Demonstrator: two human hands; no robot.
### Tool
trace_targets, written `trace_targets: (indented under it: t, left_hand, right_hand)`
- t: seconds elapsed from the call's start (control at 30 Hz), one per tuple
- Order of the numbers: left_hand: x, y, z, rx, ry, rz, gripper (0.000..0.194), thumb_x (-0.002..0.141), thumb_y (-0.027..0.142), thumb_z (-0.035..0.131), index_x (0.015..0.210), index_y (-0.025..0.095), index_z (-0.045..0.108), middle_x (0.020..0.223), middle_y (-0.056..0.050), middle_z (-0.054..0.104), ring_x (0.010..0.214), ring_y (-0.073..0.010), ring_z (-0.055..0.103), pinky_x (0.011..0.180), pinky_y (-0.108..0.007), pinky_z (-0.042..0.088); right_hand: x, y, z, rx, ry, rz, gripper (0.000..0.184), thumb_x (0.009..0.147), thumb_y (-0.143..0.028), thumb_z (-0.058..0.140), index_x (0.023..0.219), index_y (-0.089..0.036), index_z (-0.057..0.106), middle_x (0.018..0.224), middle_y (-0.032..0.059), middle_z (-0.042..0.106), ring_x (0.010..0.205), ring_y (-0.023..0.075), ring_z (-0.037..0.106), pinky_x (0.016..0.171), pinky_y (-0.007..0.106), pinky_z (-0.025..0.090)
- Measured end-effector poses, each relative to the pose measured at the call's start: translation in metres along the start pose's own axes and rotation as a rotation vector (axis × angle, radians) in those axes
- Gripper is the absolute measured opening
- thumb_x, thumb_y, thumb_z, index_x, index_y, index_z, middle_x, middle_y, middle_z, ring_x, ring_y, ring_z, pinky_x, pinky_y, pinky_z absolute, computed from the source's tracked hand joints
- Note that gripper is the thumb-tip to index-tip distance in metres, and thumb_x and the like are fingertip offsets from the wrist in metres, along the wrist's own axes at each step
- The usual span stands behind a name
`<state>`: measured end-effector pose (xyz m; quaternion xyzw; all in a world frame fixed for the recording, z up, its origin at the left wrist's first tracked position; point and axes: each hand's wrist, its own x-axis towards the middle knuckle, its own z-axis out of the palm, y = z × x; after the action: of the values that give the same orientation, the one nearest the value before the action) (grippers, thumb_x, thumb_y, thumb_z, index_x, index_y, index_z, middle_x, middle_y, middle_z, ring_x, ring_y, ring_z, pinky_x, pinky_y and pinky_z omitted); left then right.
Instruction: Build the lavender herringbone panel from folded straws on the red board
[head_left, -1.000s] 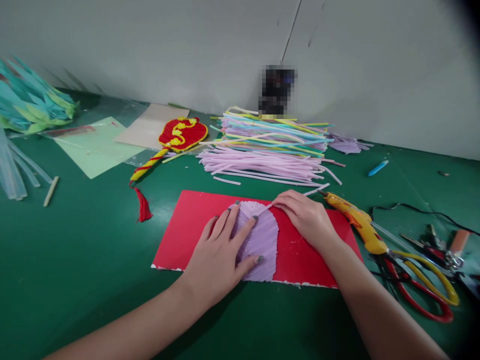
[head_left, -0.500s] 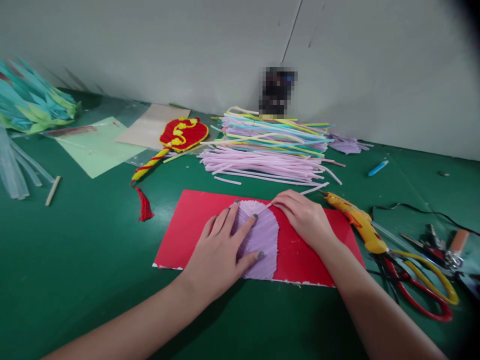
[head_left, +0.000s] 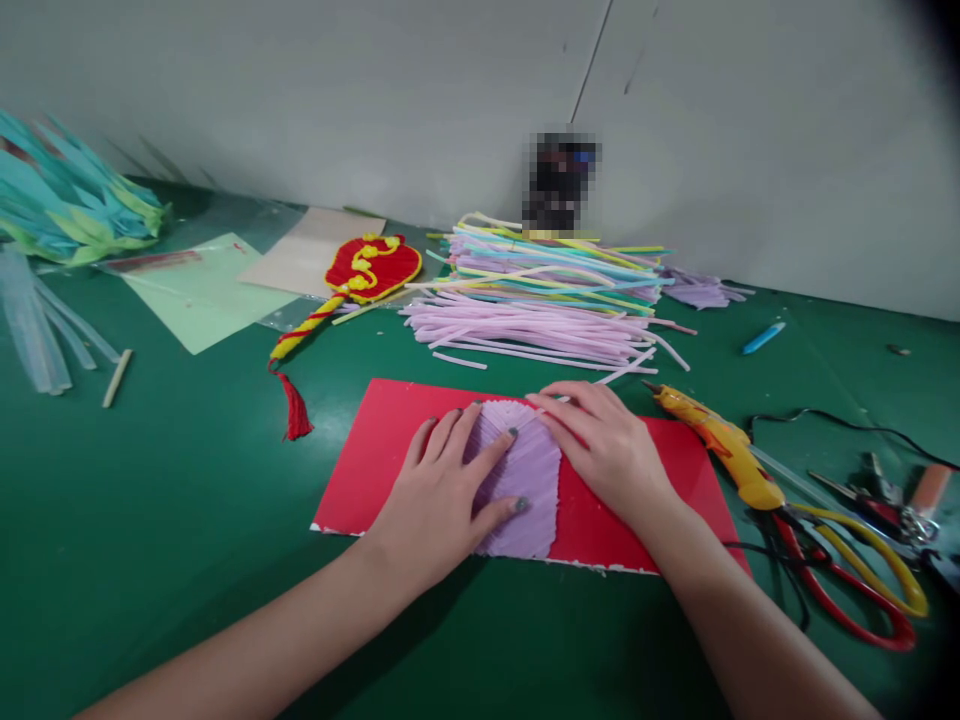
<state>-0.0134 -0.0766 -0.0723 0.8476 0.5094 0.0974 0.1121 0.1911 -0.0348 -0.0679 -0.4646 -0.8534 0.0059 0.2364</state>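
Note:
Fingers spread, my left hand [head_left: 431,495] lies flat over a rounded lilac panel [head_left: 529,515] made of pipe cleaners laid side by side. The panel rests on a red card [head_left: 611,520] with rough white lower edges. My right hand [head_left: 619,445] is closed at the panel's upper right edge, its fingertips pinching a lilac pipe cleaner [head_left: 628,367]. The free end of that pipe cleaner sticks out behind the right hand. The left side of the panel is hidden under my left hand.
Behind the card lie bundled pipe cleaners [head_left: 525,332]. A yellow glue gun [head_left: 724,450] and scissors [head_left: 862,600] are at right, near a blue pen [head_left: 763,338]. A red fan [head_left: 373,270] with a tassel, green paper [head_left: 199,310] and clear glue sticks [head_left: 37,335] are at left.
My right hand's fingertips have moved slightly left and down along the pipe cleaner, onto the panel's upper edge. My left hand stays in place. The whole view has shifted slightly.

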Motion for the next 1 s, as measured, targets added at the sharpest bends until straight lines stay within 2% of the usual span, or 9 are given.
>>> trace_targets:
  t: [0.1, 0.23, 0.3, 0.4, 0.5, 0.7, 1.0]
  left_hand:
    - [-0.001, -0.002, 0.002, -0.021, 0.006, 0.02, 0.055, 0.084, 0.055, 0.043, 0.131, 0.027, 0.042, 0.144, -0.01, 0.029, 0.132, -0.0307, 0.024, 0.106, -0.054, 0.021]
    - [-0.003, -0.008, 0.0, -0.123, 0.029, 0.02, 0.047, 0.086, 0.049, 0.043, 0.127, 0.026, 0.047, 0.146, -0.008, 0.026, 0.132, -0.0291, 0.026, 0.107, -0.052, 0.024]
    - [-0.004, -0.011, -0.004, -0.206, 0.068, -0.041, 0.041, 0.089, 0.042, 0.04, 0.126, 0.026, 0.048, 0.147, -0.006, 0.026, 0.131, -0.0255, 0.031, 0.106, -0.046, 0.031]
    - [-0.002, -0.014, -0.009, -0.27, 0.129, -0.172, 0.038, 0.091, 0.034, 0.037, 0.127, 0.024, 0.046, 0.143, -0.005, 0.034, 0.127, -0.0209, 0.037, 0.103, -0.038, 0.037]
    - [-0.001, -0.016, -0.007, -0.194, 0.131, -0.195, 0.041, 0.09, 0.034, 0.039, 0.129, 0.019, 0.043, 0.138, -0.007, 0.041, 0.127, -0.0216, 0.037, 0.105, -0.041, 0.035]
    - [-0.003, -0.017, 0.004, -0.007, 0.1, -0.125, 0.048, 0.089, 0.038, 0.04, 0.132, 0.016, 0.039, 0.14, -0.01, 0.037, 0.128, -0.0258, 0.034, 0.106, -0.046, 0.03]
    - [-0.002, -0.019, 0.004, -0.011, 0.106, -0.102, 0.048, 0.089, 0.038, 0.039, 0.132, 0.016, 0.04, 0.142, -0.01, 0.035, 0.129, -0.0258, 0.032, 0.107, -0.046, 0.029]
  right_hand:
    - [0.002, -0.014, 0.003, 0.053, -0.078, -0.088, 0.028, 0.089, -0.026, 0.045, 0.112, -0.021, 0.06, 0.11, 0.008, 0.061, 0.1, 0.0199, 0.054, 0.087, 0.036, 0.045]
    - [0.003, -0.02, 0.011, 0.107, -0.102, -0.091, 0.027, 0.09, -0.025, 0.043, 0.109, -0.02, 0.061, 0.107, 0.008, 0.062, 0.099, 0.019, 0.054, 0.087, 0.037, 0.045]
    - [0.003, -0.019, 0.012, 0.125, -0.094, -0.084, 0.028, 0.091, -0.024, 0.042, 0.111, -0.021, 0.061, 0.106, 0.0077, 0.063, 0.097, 0.0184, 0.055, 0.087, 0.036, 0.046]
    - [0.001, -0.016, 0.013, 0.123, -0.102, -0.08, 0.029, 0.091, -0.024, 0.042, 0.114, -0.021, 0.059, 0.108, 0.0076, 0.062, 0.098, 0.0189, 0.054, 0.087, 0.037, 0.045]
    - [0.0, -0.015, 0.014, 0.089, -0.132, -0.095, 0.03, 0.091, -0.025, 0.042, 0.116, -0.022, 0.058, 0.111, 0.008, 0.061, 0.099, 0.02, 0.054, 0.086, 0.038, 0.045]
    - [0.0, -0.018, 0.016, -0.003, -0.161, -0.108, 0.03, 0.09, -0.027, 0.044, 0.116, -0.024, 0.059, 0.109, 0.0082, 0.06, 0.099, 0.0211, 0.052, 0.084, 0.038, 0.045]
    - [0.001, -0.017, 0.019, 0.002, -0.16, -0.104, 0.03, 0.09, -0.026, 0.045, 0.115, -0.027, 0.06, 0.108, 0.008, 0.059, 0.098, 0.0204, 0.051, 0.082, 0.038, 0.045]
